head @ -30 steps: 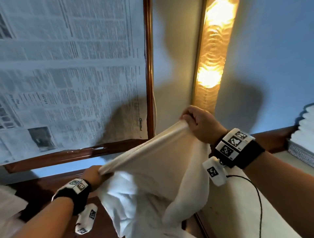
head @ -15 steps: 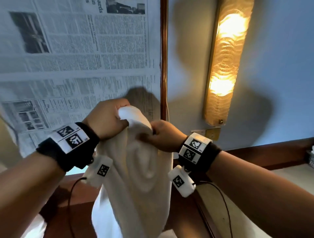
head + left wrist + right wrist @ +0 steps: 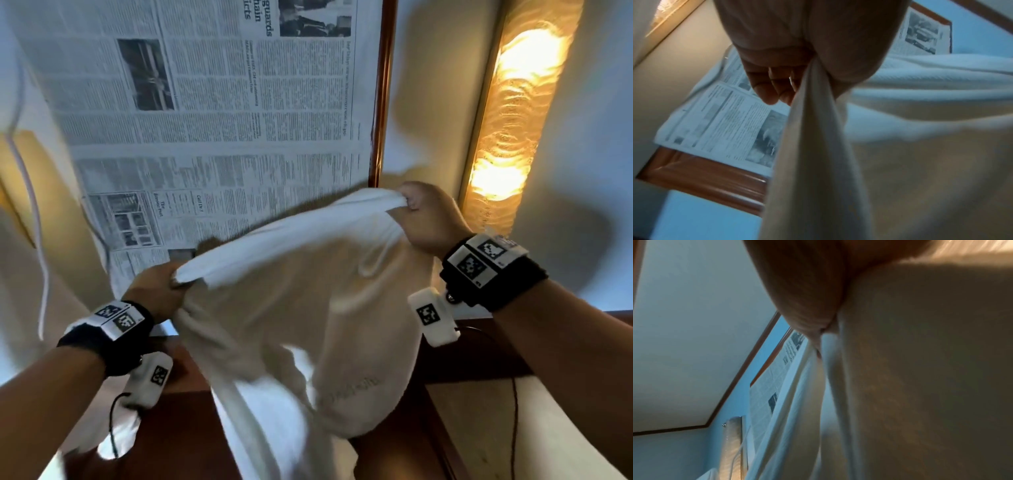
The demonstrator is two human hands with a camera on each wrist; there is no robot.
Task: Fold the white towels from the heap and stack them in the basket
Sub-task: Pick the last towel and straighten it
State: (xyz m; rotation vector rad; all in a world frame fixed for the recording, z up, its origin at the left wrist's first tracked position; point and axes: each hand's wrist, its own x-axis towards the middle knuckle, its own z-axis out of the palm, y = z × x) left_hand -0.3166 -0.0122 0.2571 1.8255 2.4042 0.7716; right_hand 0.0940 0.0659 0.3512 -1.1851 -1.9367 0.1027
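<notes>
Only from the head: both hands point(image 3: 291, 253) stretch towel point(image 3: 308, 308).

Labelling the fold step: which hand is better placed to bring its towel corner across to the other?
Right, probably. The right hand grips the higher corner of the towel; the left hand holds its corner lower, a steady anchor.

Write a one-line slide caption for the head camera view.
Both hands, left hand and right hand, grip a white towel by its top edge, held up before a framed newspaper.
</notes>
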